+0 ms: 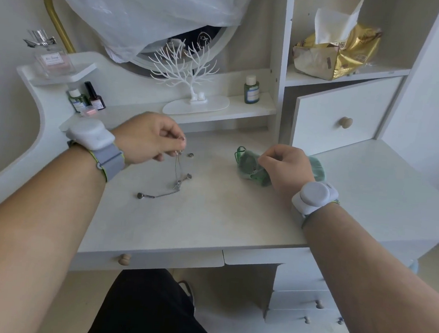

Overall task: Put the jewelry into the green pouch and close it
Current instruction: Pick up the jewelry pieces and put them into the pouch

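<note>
At frame centre a thin shiny metal chain (176, 174) lies on the matt white desk top (209, 213), right of it a sheer green cloth pouch (247, 166)

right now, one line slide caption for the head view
Left hand lifts a silver chain while right hand holds the green pouch.

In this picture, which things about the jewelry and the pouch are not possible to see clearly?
Head view only:
- Green pouch: the right hand covers its middle, so whether its mouth is open, or anything is inside, cannot be told.
- Chain: its top end is hidden in the left hand fingers; links and pendant are too small to read.
- Two small round pieces: too small to tell what they are.
</note>
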Tool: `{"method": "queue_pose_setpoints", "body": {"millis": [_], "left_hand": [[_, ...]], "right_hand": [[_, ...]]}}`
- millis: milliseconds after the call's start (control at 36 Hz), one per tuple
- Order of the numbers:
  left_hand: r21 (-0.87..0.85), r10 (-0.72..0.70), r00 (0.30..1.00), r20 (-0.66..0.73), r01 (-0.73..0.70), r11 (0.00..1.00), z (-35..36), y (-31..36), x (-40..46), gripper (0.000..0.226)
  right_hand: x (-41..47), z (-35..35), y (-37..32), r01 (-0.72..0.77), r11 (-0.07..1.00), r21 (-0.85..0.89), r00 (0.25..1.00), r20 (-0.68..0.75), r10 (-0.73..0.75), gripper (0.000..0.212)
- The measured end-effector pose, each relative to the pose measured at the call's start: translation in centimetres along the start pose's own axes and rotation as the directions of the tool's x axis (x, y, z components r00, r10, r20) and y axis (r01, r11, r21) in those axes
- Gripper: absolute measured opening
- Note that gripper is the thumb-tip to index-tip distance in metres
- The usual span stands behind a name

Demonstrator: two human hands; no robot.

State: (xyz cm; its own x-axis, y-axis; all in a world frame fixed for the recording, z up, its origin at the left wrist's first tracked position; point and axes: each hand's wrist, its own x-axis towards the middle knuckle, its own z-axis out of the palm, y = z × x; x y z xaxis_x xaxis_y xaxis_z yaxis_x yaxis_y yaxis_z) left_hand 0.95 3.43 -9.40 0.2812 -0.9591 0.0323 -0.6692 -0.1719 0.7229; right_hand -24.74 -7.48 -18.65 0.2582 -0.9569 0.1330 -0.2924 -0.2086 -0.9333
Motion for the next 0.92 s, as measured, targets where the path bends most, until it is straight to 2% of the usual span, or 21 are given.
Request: {"method": "queue_pose_setpoints", "body": {"millis": [306, 500, 694, 917], "left_hand": [[-0.341, 0.127, 0.981, -0.149, -0.172, 0.924, -0.2, 4.5, 0.5, 0.016], [-0.580, 0.141, 0.966, -0.218, -0.245, 0.777, 0.0, 6.6, 0.4, 0.016], [-0.553, 0.179, 0.955, -0.236, -0.283, 0.784, 0.2, 9.1, 1.1, 0.014], [-0.332, 0.182, 0.973, -0.144, -0.221, 0.917, 2.6, 7.4, 1.9, 0.017]], "right_hand": [[0.0, 0.0, 0.1, -0.001, 1.000, 0.011, 1.000, 0.001, 0.001, 0.015], [0.1, 0.0, 0.2, 0.002, 1.000, 0.015, 1.000, 0.003, -0.002, 0.016], [0.2, 0.0, 0.1, -0.003, 1.000, 0.006, 1.000, 0.009, 0.003, 0.021], [0.1, 0.0, 0.1, 0.007, 1.000, 0.006, 1.000, 0.005, -0.007, 0.021]]}}
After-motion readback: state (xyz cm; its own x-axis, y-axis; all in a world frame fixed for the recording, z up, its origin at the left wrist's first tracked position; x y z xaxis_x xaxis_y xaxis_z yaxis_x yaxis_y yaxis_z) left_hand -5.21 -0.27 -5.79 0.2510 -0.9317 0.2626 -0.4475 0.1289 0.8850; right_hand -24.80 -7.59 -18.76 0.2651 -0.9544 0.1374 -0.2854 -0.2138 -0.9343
